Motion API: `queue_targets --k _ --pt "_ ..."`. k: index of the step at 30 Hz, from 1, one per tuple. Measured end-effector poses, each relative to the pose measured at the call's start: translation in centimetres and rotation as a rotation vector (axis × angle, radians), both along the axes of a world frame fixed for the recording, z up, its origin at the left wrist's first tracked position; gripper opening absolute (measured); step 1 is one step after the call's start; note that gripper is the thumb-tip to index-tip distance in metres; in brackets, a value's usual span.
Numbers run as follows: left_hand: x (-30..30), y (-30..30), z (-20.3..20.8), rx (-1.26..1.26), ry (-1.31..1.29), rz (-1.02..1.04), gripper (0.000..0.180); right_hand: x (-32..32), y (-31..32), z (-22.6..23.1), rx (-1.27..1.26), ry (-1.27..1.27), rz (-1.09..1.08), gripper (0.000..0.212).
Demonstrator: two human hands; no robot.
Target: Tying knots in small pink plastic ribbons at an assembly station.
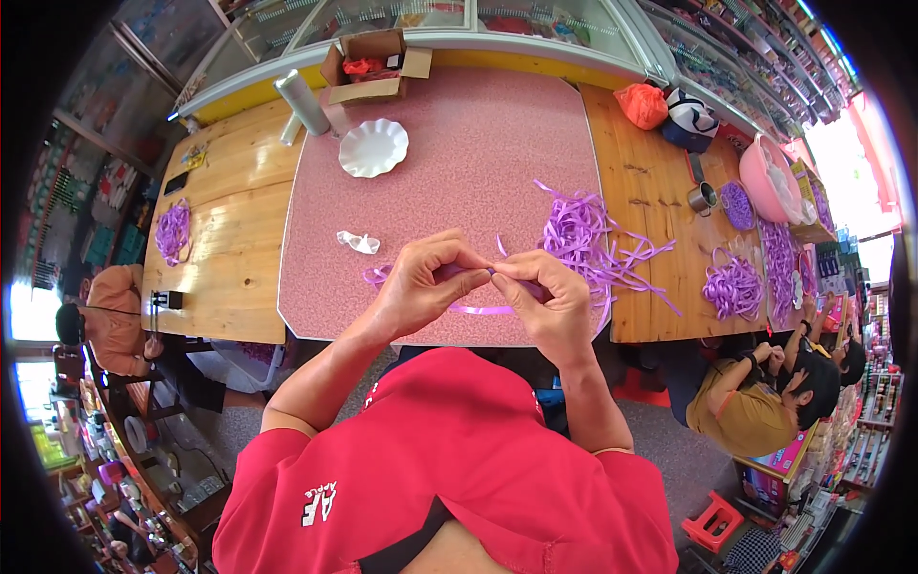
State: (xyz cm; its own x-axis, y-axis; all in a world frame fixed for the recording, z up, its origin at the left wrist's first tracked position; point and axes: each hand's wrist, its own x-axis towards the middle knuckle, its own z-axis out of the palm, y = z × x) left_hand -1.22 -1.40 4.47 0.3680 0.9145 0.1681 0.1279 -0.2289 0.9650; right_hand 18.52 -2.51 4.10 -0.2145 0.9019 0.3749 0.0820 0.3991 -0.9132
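Note:
My left hand (421, 282) and my right hand (550, 297) meet over the near edge of a pink speckled table (459, 163), fingertips pinched together on a purple ribbon strip (483, 309) that loops down between them. A loose pile of purple ribbon strips (583, 239) lies just beyond my right hand. A small crumpled white scrap (358, 241) rests on the table left of my left hand.
A white scalloped plate (373, 147), a clear roll (302, 101) and an open cardboard box (375, 65) sit at the far side. Wooden tables (229, 239) flank the pink one, with ribbon bundles (732, 287) and a pink bowl (770, 177) on the right. People sit at both sides.

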Motion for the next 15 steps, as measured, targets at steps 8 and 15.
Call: queue_targets --k 8,15 --pt "1.3 -0.4 -0.6 0.104 -0.143 0.121 0.008 -1.3 -0.9 -0.8 -0.428 0.612 0.018 0.009" --pt "1.4 0.1 -1.8 0.175 -0.129 0.177 0.008 -2.2 -0.9 -1.8 -0.434 0.616 -0.056 0.01"
